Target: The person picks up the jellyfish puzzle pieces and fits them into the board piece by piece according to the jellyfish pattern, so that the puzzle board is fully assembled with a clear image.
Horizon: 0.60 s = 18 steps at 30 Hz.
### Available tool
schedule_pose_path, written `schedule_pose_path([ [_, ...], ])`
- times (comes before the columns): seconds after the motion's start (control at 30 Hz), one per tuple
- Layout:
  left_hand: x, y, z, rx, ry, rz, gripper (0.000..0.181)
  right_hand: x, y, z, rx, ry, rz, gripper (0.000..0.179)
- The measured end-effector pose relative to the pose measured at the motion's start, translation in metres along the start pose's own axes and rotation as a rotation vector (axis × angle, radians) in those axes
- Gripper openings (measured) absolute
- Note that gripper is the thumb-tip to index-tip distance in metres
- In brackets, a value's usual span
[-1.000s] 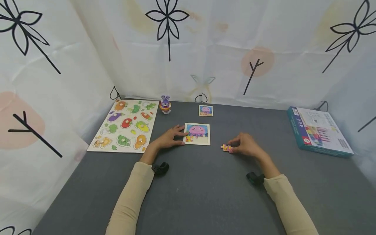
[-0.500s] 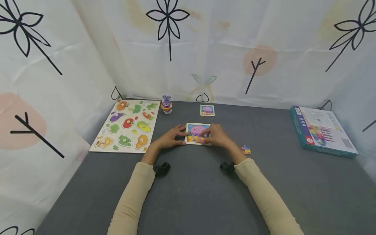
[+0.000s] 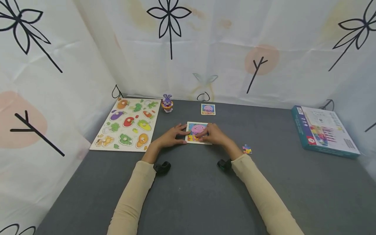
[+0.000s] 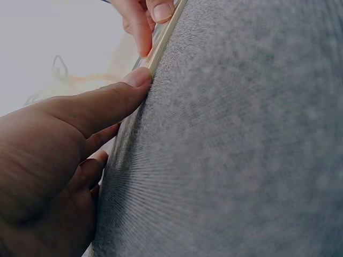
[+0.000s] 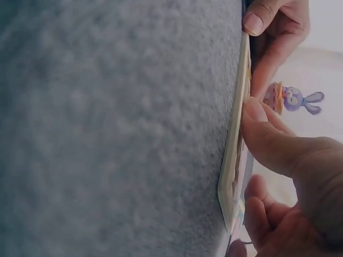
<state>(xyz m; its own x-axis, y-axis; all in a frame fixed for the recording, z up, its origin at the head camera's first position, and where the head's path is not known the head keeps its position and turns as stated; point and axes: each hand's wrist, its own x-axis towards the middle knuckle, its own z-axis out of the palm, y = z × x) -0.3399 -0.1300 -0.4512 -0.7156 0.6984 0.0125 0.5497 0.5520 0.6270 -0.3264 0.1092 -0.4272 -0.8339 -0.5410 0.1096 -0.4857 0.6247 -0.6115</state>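
Note:
A small square jigsaw puzzle board (image 3: 197,124) with a pink octopus picture and cream rim lies flat on the grey table. My left hand (image 3: 170,137) rests at its left side, fingers spread and mostly straight, with the thumb (image 4: 140,78) touching the edge. Over the lower right part, my right hand (image 3: 216,134) has thumb and index finger on a puzzle piece in the tray, mostly covered by the fingers. From the right wrist view, the right thumb (image 5: 253,110) sits at the board's (image 5: 229,176) near edge. One loose puzzle piece (image 3: 246,149) lies right of the right wrist.
Behind the board lies a small octopus picture card (image 3: 208,109). A purple rabbit figurine (image 3: 167,103) stands beside a vegetable puzzle board (image 3: 135,131) at the left. A teal-edged box (image 3: 326,130) lies at the right. White patterned cloth (image 3: 223,49) surrounds the table.
My right hand has carried the pinched puzzle piece leftward onto the board, uncovering the other loose piece. It has since shifted only slightly there. The left hand has stayed at the board's left side.

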Motion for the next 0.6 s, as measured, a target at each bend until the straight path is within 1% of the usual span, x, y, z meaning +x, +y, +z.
schedule_pose_path([
  [0.07, 0.001, 0.001, 0.001, -0.004, 0.001, -0.006, 0.052, 0.001, 0.0, 0.0, -0.014, -0.003, 0.06, 0.02],
  [0.13, 0.001, 0.001, 0.001, 0.0, 0.007, -0.011, 0.052, 0.002, 0.0, -0.001, -0.025, -0.006, 0.098, 0.02],
  [0.2, 0.001, 0.0, 0.0, 0.008, 0.011, -0.016, 0.052, 0.001, 0.001, -0.003, -0.01, 0.0, 0.075, 0.023],
  [0.3, 0.0, -0.002, 0.0, -0.003, 0.014, -0.004, 0.052, -0.013, 0.007, -0.012, 0.008, 0.024, 0.017, 0.027],
  [0.37, 0.0, -0.004, 0.001, -0.026, 0.015, 0.019, 0.053, -0.03, 0.014, -0.023, 0.011, 0.056, 0.023, 0.03],
  [0.43, -0.001, -0.007, 0.002, -0.047, 0.015, 0.047, 0.055, -0.054, 0.019, -0.037, 0.001, 0.083, 0.098, 0.033],
  [0.47, -0.001, -0.011, 0.003, -0.053, 0.022, 0.077, 0.055, -0.066, 0.023, -0.044, -0.009, 0.095, 0.131, 0.035],
  [0.53, -0.001, -0.012, 0.004, -0.061, 0.025, 0.096, 0.057, -0.091, 0.031, -0.058, -0.015, 0.097, 0.224, 0.038],
  [0.6, -0.001, -0.011, 0.005, -0.065, 0.032, 0.099, 0.058, -0.113, 0.038, -0.067, -0.036, 0.093, 0.281, 0.039],
])
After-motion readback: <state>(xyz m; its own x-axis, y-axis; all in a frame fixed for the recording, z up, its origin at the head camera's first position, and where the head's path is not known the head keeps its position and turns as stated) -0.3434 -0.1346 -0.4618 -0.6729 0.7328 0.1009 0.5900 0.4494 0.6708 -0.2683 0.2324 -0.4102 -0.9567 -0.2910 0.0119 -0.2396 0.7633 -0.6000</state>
